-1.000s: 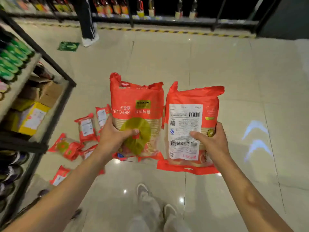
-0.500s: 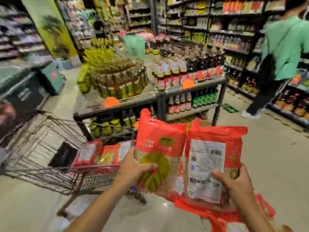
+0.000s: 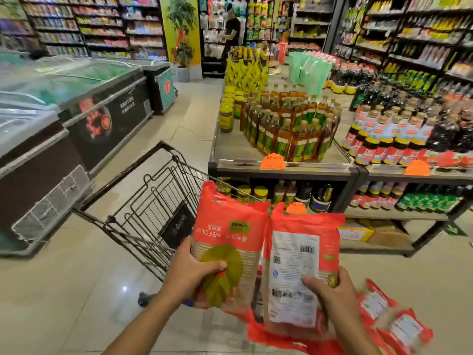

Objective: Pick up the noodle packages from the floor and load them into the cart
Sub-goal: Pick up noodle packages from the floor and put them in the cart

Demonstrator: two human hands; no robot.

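My left hand (image 3: 190,272) grips a red noodle package (image 3: 227,239) with a green leaf on its front, held upright. Beside it, my right hand (image 3: 330,293) grips a second red noodle package (image 3: 297,262), its white label side toward me. Both packages hang just right of the wire shopping cart (image 3: 151,201), which stands in front of me to the left; the packages cover its right side. More red noodle packages (image 3: 394,321) lie on the floor at the lower right.
A display table (image 3: 281,170) with oil bottles and sauce bottles stands right behind the cart. Chest freezers (image 3: 76,116) line the left. A person (image 3: 231,32) stands at far shelves. Open tiled floor lies between freezers and cart.
My view has swung left from the floor pile toward the cart, which now sits closer and more central. Both hands keep the same hold on their packages, carried toward the cart.
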